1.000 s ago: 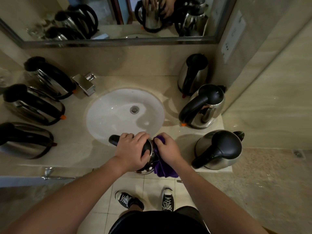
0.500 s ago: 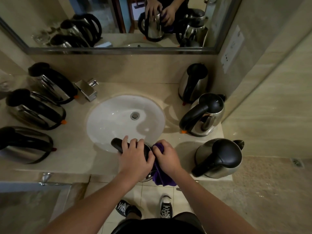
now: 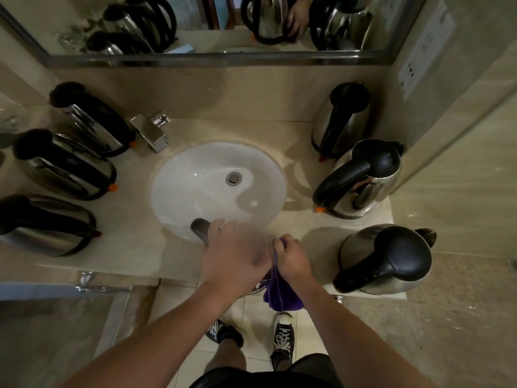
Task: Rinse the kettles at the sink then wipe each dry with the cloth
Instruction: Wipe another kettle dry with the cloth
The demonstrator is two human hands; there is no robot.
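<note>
At the lower centre of the frame, the left hand [image 3: 233, 257] lies over the top of a stainless-steel kettle [image 3: 200, 228], fingers curled down round it, hiding nearly all of its body. Only the rounded black plastic handle end juts out to the upper left, over the near rim of the sink [image 3: 195, 175], and a sliver of shiny base shows below the wrist. The right hand [image 3: 292, 260], just right of it, pinches a purple cloth [image 3: 281, 298] in a closed fist against the kettle's side; the cloth's soft, plush folds hang down below the tabletop edge.

The sink is an oval white ceramic basin, glossy, with a round metal drain, sunk into a beige stone-look tabletop [image 3: 134, 242]. A square chrome faucet [image 3: 152, 130] stands at its upper left.

Three more kettles line the left edge of the frame: the rear-left kettle [image 3: 89, 119], the middle-left kettle [image 3: 61, 166] and the front-left kettle [image 3: 47, 225], all mirror-bright steel with curved black handles. On the right stand the rear-right kettle [image 3: 341, 119], the middle-right kettle [image 3: 363, 180] and the front-right kettle [image 3: 386, 259], domed with black lids.

A metal-framed mirror [image 3: 212, 56] runs across the top.
</note>
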